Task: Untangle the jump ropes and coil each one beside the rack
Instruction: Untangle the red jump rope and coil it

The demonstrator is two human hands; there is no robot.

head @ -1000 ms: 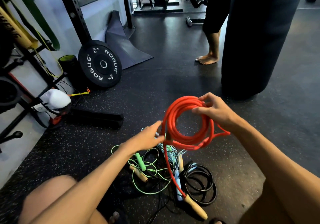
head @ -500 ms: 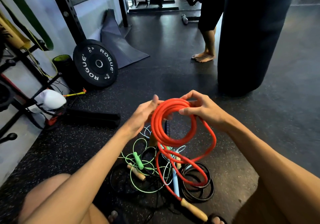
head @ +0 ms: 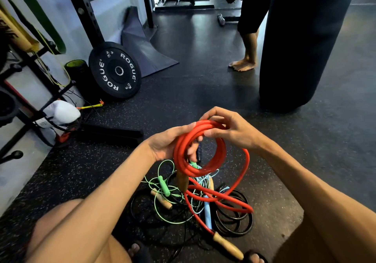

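Note:
A thick red jump rope (head: pixel 218 156) is wound into a coil held above the floor. My left hand (head: pixel 168 142) grips the coil's left side and one wooden handle (head: pixel 182 179) hangs below it. My right hand (head: pixel 227 128) pinches the top of the coil. The rope's loose tail (head: pixel 223 203) runs down to its other wooden handle (head: pixel 227 246) on the floor. Under the coil lies a tangle: a green rope (head: pixel 156 211) with a green handle (head: pixel 163 186), a coiled black rope (head: pixel 234 220), a light blue handle (head: pixel 208 216) and another wooden handle (head: pixel 161 199).
A black storage rack (head: pixel 30 108) with a white boxing glove (head: pixel 61 113) stands at the left. A Rogue weight plate (head: pixel 115 70) leans on a rig upright. A black punching bag (head: pixel 299 42) hangs at the right, with a person's bare feet (head: pixel 242 65) beside it.
My left hand moved up from the pile and took hold of the coil's left side. The coil turned more upright and tighter, and one wooden handle came up off the floor.

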